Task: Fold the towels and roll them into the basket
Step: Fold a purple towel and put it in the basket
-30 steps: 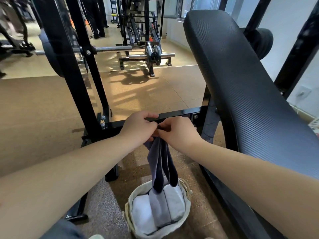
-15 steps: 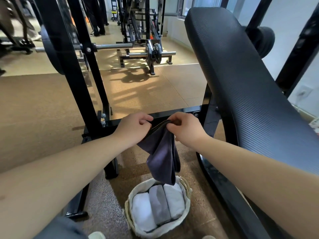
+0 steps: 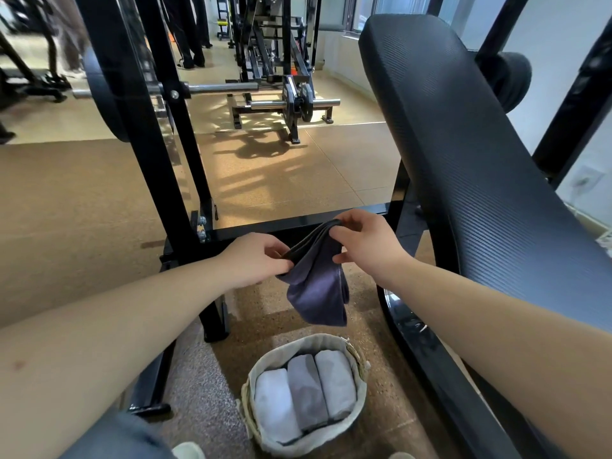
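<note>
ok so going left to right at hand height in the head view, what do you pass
black steel rack upright → left hand → folded dark blue-grey towel → right hand → black ribbed padded bench

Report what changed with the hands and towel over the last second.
The left hand and right hand, both pinching the dark towel throughout, drew apart, spreading its top edge; the towel rose clear of the basket it had hung into. The basket and its three rolled towels stayed put.
</note>
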{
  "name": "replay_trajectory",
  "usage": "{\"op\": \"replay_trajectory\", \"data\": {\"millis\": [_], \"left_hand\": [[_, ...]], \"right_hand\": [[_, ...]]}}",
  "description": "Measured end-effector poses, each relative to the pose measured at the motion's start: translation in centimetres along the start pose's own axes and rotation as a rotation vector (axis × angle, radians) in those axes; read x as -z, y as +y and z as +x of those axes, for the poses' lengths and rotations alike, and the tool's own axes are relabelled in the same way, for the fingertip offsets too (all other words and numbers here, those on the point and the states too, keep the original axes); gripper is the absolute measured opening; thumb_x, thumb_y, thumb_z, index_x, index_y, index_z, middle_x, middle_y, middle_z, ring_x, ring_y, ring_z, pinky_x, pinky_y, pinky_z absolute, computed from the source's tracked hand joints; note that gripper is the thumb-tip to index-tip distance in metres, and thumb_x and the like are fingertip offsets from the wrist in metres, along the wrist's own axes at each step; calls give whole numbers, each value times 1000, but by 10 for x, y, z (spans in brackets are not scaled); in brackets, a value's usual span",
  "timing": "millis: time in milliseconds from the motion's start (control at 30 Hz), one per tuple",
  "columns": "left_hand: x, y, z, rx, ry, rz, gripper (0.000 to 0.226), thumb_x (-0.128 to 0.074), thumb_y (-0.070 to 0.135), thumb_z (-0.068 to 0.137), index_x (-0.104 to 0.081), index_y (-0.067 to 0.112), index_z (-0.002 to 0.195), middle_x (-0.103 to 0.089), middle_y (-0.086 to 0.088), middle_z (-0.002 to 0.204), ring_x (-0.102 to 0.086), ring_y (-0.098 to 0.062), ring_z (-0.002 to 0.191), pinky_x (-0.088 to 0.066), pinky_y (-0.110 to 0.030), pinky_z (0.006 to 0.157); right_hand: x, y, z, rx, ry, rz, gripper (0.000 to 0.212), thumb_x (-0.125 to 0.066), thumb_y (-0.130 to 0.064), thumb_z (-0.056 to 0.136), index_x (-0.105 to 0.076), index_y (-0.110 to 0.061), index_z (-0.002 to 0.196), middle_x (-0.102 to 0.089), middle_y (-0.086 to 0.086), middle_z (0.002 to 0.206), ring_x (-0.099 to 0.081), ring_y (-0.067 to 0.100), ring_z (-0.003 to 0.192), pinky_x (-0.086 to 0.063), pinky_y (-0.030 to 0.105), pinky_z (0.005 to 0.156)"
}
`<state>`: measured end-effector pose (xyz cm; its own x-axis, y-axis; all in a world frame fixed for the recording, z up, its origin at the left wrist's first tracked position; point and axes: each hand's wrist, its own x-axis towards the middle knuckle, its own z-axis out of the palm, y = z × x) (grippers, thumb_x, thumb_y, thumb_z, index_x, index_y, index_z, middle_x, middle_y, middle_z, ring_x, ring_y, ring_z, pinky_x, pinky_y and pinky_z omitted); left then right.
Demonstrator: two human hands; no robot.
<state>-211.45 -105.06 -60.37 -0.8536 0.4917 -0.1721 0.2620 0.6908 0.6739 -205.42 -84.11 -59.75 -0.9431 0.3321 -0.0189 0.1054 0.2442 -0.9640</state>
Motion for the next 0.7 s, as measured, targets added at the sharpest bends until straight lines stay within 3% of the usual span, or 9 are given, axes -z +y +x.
{"op": "replay_trajectory", "data": {"millis": [100,200,333,400,500,567,633,700], "left_hand": [[-3,-3,0,57,57,103,12,-71,29,86,-75,31,97,-75,8,86,-67,-9,73,-59,-31,74],[-3,-4,1,91,148,64,13,-66,23,87,-77,31,86,-74,5,69,-69,-13,69,-62,-32,71],[1,-2,3,110,286,-44,15,-65,25,88,-77,31,80,-71,14,80,-64,-9,82,-50,-24,69],[-1,0,4,121,304,-98,18,-63,22,87,-80,23,82,-70,15,77,-62,-6,76,-44,-20,61],[-8,3,5,171,311,-232,24,-55,17,91,-78,11,92,-66,4,66,-55,-15,53,-44,-22,54],[-8,5,6,236,271,-401,24,-51,16,94,-74,11,97,-65,-6,70,-55,-17,51,-46,-24,48],[-6,6,5,281,158,-563,21,-48,15,96,-67,12,102,-67,-11,88,-65,-17,58,-48,-25,45],[-5,7,3,301,28,-682,26,-45,15,98,-59,11,120,-66,-14,114,-76,-23,75,-53,-28,47]], "right_hand": [[2,3,3,1,13,-59,12,-66,-20,88,-71,-20,99,-71,-1,87,-74,19,72,-64,46,76],[7,7,1,42,17,-233,11,-62,-20,92,-69,-23,99,-73,-4,87,-75,15,67,-64,39,75],[18,10,1,141,-39,-634,11,-62,-21,91,-69,-25,98,-70,-7,83,-70,14,74,-56,28,70],[20,9,-1,144,-75,-723,10,-62,-20,90,-67,-25,96,-69,-7,82,-67,15,75,-51,25,66],[19,10,-2,134,-45,-600,10,-63,-22,91,-67,-27,98,-70,-8,86,-69,15,75,-56,28,69],[20,10,0,101,-48,-538,10,-61,-21,92,-66,-28,99,-71,-6,88,-71,16,74,-62,34,72],[22,11,0,18,-98,-464,11,-58,-18,95,-66,-26,99,-72,-1,94,-73,18,78,-64,37,72],[22,12,0,-63,-132,-314,12,-55,-13,98,-64,-21,100,-69,5,99,-70,23,91,-65,40,74]]}}
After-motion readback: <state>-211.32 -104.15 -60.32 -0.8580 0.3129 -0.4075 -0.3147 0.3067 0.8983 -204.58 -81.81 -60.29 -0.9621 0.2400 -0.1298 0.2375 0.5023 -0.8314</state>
